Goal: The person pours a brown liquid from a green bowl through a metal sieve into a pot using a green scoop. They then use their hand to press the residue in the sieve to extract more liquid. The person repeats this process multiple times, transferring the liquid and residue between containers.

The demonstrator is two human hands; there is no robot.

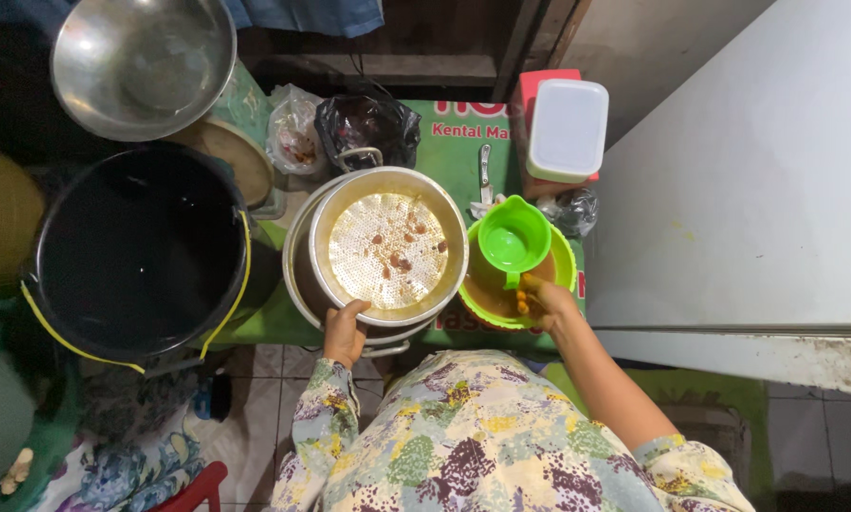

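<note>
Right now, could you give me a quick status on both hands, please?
Left hand gripping steamer pot rim. Right hand holding green scoop handle over green basin. Nothing between them.

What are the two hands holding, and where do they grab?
Left hand grips the metal strainer pot by its near rim. Right hand holds the green scoop by its handle.

Shiny metal strainer (388, 248) (glossy plastic scoop (512, 236))

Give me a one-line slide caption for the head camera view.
Left hand grips a strainer pot; right hand holds a green scoop over a green bowl.
</note>
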